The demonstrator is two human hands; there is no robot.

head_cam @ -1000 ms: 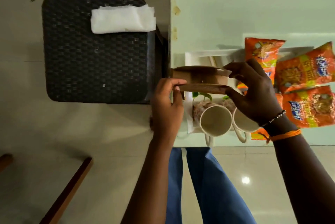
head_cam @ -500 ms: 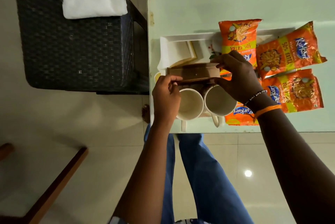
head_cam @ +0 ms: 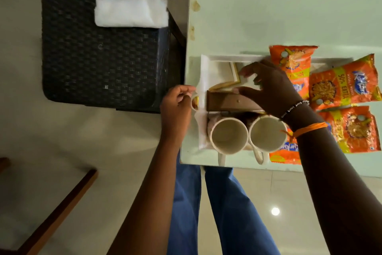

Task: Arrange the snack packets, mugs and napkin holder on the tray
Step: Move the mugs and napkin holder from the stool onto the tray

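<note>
Head view, right hand (head_cam: 270,87) grip spread open over napkin holder (head_cam: 229,103), left hand (head_cam: 175,108) curled at tray (head_cam: 203,73) edge

The person has 2 bare arms with no sleeves showing. The right hand (head_cam: 272,87) has 2 bands at the wrist. 1 is a thin orange thread (head_cam: 308,128) tied in a small knot with loose ends. The other is a bead bracelet (head_cam: 294,107) with dark and pale beads. The left hand (head_cam: 175,108) wears nothing. Lower down, the legs are in blue trousers (head_cam: 227,213).
</note>
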